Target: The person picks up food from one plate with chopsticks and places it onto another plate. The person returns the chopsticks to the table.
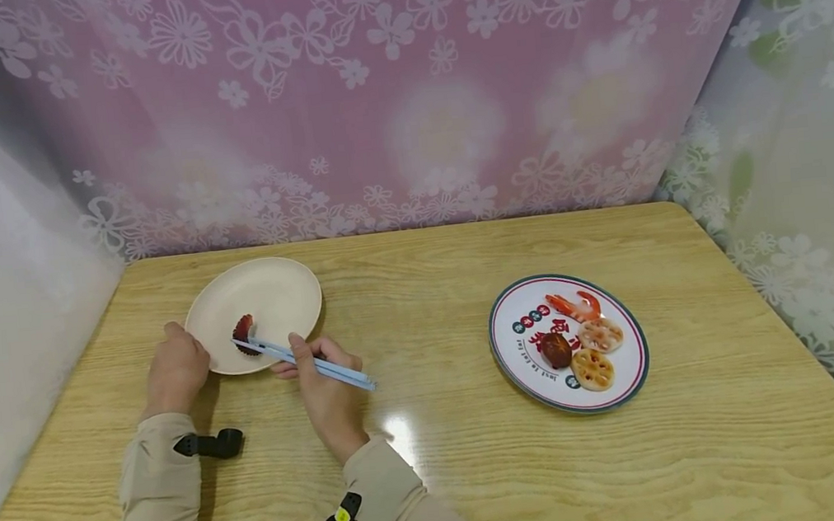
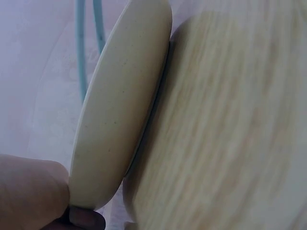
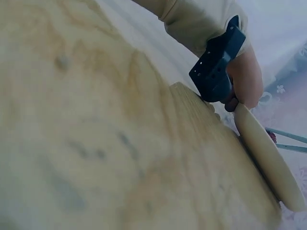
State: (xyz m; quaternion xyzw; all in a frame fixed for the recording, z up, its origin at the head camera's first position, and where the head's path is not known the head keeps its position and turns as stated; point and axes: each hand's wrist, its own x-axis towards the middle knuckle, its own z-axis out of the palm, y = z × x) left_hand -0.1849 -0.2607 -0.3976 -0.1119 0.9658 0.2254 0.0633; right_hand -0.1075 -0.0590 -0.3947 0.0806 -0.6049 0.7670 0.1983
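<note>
On the left of the table stands a beige plate (image 1: 282, 293) carrying a dark red, scalloped piece like octopus tentacle (image 1: 244, 333). My left hand (image 1: 176, 368) pinches the plate's near-left rim; the left wrist view shows the thumb (image 2: 31, 191) and a fingertip against the plate's edge (image 2: 115, 105). Pale blue chopsticks (image 1: 333, 372) are held in my right hand (image 1: 328, 396) over the near-right rim. Their tips lie at the red piece, overlapping it in the head view. In the right wrist view, the left hand (image 3: 247, 79) and the chopsticks (image 3: 290, 139) appear beyond the table.
A patterned plate (image 1: 519, 367) with a dark rim stands on the right of the wooden table (image 1: 421, 310). On it lie a shrimp (image 1: 588, 307), two lotus root slices (image 1: 594, 370) and a brown mushroom cap (image 1: 555, 350). A pink floral curtain (image 1: 376, 132) hangs behind the table.
</note>
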